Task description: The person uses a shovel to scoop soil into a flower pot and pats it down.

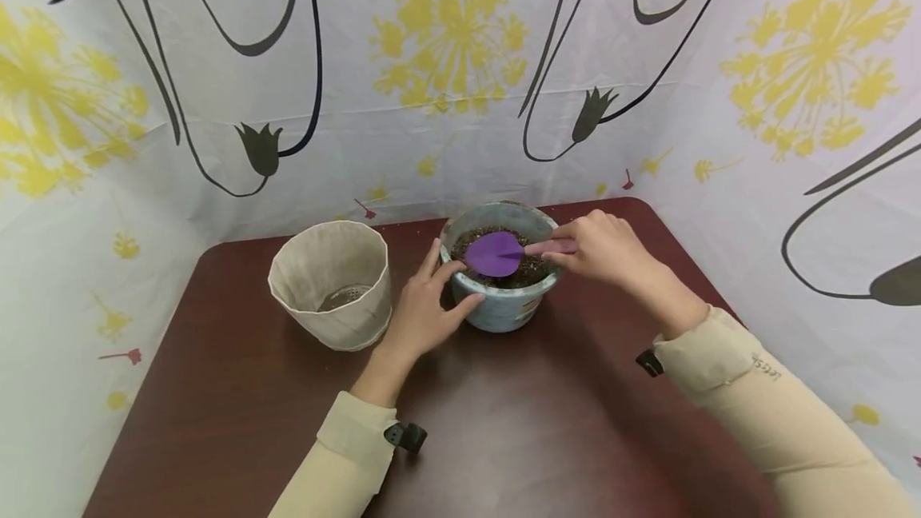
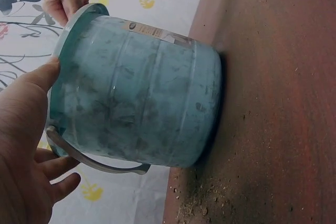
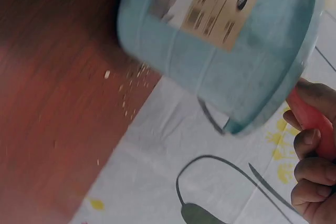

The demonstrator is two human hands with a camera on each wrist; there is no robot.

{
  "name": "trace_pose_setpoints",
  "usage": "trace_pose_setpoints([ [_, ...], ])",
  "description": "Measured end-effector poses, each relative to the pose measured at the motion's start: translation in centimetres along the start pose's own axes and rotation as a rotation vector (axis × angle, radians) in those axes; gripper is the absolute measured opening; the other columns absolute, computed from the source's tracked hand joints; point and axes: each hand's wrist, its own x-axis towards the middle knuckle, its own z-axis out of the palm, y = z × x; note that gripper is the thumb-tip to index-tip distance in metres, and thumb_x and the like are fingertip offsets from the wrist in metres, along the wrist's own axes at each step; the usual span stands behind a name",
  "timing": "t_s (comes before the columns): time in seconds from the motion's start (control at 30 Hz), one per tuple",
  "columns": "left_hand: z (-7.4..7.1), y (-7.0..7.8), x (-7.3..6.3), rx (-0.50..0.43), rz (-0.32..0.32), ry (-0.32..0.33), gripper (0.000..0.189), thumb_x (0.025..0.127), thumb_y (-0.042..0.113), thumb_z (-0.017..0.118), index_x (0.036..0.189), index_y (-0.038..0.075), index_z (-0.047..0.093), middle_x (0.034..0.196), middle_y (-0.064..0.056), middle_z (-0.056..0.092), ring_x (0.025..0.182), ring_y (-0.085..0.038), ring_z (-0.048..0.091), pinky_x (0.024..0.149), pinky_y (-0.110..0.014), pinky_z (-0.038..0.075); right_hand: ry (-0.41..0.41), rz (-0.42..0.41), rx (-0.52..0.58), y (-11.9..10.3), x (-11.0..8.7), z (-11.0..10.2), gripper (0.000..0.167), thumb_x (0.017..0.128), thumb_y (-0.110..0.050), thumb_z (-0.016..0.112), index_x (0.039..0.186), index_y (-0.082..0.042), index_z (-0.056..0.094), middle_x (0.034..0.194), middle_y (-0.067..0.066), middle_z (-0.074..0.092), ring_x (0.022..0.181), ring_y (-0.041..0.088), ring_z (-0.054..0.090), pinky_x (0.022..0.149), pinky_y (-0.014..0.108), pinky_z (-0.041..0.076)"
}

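Observation:
A light blue bucket point(image 1: 499, 312) with smudged walls holds dark soil point(image 1: 528, 270). My left hand point(image 1: 423, 310) grips its near left rim, fingers spread and thumb on the outer wall. Up close in the left wrist view, the thumb point(image 2: 39, 80) lies at the rim, above the bucket's grey handle point(image 2: 100, 166). From the right side, my right hand point(image 1: 600, 246) holds a small trowel by its reddish handle point(image 3: 310, 119). The trowel's purple blade point(image 1: 495, 254) lies over the soil, inside the rim in the head view.
A beige fabric-like pot point(image 1: 331, 322) with a little dark material at its bottom stands left of the bucket on the reddish-brown table point(image 1: 518, 422). Soil crumbs point(image 2: 205, 203) lie by the bucket's base. Flower-patterned cloth point(image 1: 460, 150) walls the table's back and sides.

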Motion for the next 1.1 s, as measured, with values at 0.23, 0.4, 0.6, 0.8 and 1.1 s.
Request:
trace_pose_setpoints([
  [0.23,-0.2,0.1,0.0,0.005,-0.011,-0.006,0.061,0.091,0.059,0.067,0.137,0.019,0.061,0.168,-0.008,0.018,0.127,-0.048,0.054,0.105,-0.062,0.042,0.073,-0.106,-0.146,0.8,-0.2,-2.2,0.025,0.088,-0.022,0.077,0.066,-0.022,0.066,0.052,-0.008,0.05,0.046,0.014,0.043,0.04,0.033,0.034],
  [0.4,-0.3,0.2,0.1,0.01,-0.016,0.001,0.06,0.091,0.061,0.065,0.135,0.02,0.061,0.168,-0.008,0.018,0.125,-0.049,0.055,0.103,-0.062,0.043,0.168,-0.143,-0.233,1.2,0.2,-3.9,0.016,0.086,-0.022,0.08,0.075,-0.016,0.071,0.055,-0.001,0.053,0.045,0.024,0.051,0.037,0.042,0.037],
  [0.6,0.0,0.3,-0.1,0.023,-0.035,0.022,0.06,0.091,0.065,0.063,0.133,0.021,0.064,0.167,-0.008,0.024,0.123,-0.049,0.056,0.1,-0.061,0.045,0.221,-0.307,-0.424,1.2,0.6,-2.9,0.021,0.087,-0.021,0.079,0.08,-0.005,0.069,0.055,0.006,0.05,0.038,0.022,0.041,0.033,0.041,0.037],
  [0.8,0.1,0.2,-0.4,0.036,-0.047,0.041,0.06,0.09,0.064,0.065,0.131,0.021,0.066,0.165,-0.008,0.027,0.121,-0.048,0.058,0.099,-0.06,0.046,0.157,-0.47,-0.449,1.2,0.9,-1.4,0.029,0.085,-0.018,0.08,0.066,-0.01,0.06,0.049,-0.002,0.037,0.039,0.013,0.027,0.033,0.036,0.032],
  [1.1,0.2,0.2,-0.1,0.019,-0.022,0.081,0.059,0.088,0.064,0.067,0.128,0.021,0.067,0.163,-0.011,0.032,0.113,-0.052,0.061,0.094,-0.059,0.049,0.094,-0.525,-0.274,1.8,1.3,-1.4,0.012,0.079,-0.022,0.084,0.074,-0.016,0.075,0.049,-0.01,0.033,0.043,0.006,0.02,0.033,0.031,0.027],
])
